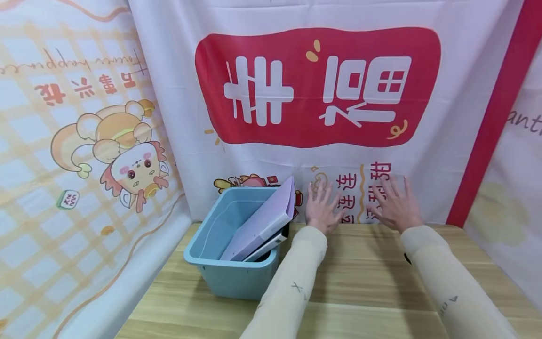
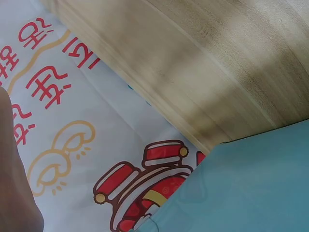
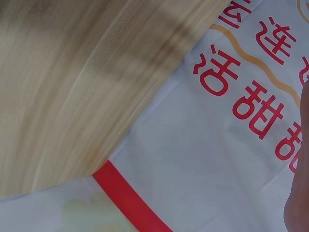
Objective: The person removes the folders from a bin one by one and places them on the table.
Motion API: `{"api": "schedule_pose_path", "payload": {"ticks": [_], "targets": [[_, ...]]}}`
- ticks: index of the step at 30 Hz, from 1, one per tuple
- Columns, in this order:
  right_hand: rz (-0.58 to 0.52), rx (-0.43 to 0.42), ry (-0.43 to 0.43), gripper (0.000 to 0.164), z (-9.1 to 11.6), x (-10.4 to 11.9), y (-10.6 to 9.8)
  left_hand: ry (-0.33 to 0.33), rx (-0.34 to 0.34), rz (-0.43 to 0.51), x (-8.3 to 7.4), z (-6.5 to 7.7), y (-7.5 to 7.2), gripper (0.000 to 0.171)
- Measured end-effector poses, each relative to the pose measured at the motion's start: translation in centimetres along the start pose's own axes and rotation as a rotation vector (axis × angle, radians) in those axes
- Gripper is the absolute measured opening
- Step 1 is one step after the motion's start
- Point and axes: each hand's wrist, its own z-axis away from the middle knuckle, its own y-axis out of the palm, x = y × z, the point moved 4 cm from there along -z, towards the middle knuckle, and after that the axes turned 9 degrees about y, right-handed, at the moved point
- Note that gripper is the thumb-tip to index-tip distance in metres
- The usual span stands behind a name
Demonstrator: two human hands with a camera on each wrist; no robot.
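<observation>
Both hands reach out over the far part of the wooden table, fingers spread and holding nothing. My left hand (image 1: 322,209) is just right of a blue plastic bin (image 1: 228,282). Farther right, my right hand (image 1: 396,203) overlaps the printed backdrop in the head view. Leaning inside the bin are a lilac ring binder (image 1: 264,221) and, under it, a thinner white-edged folder or book (image 1: 267,247). Only a strip of the left hand (image 2: 17,179) shows in the left wrist view, with the bin wall (image 2: 251,188) at lower right. The right wrist view catches an edge of the right hand (image 3: 297,193).
The wooden table (image 1: 360,292) ends at a white cloth backdrop (image 1: 178,94) with red and white printed characters. Patterned cloth (image 1: 34,188) hangs along the left side, and another sheet (image 1: 508,202) hangs on the right. A small dark object (image 1: 407,258) shows beside the right sleeve.
</observation>
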Motion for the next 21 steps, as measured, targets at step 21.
{"api": "schedule_pose_path", "payload": {"ticks": [21], "targets": [[0.011, -0.027, -0.017, 0.077, -0.12, -0.33, -0.09, 0.002, 0.003, 0.027, -0.16, 0.81, -0.56, 0.068]]}}
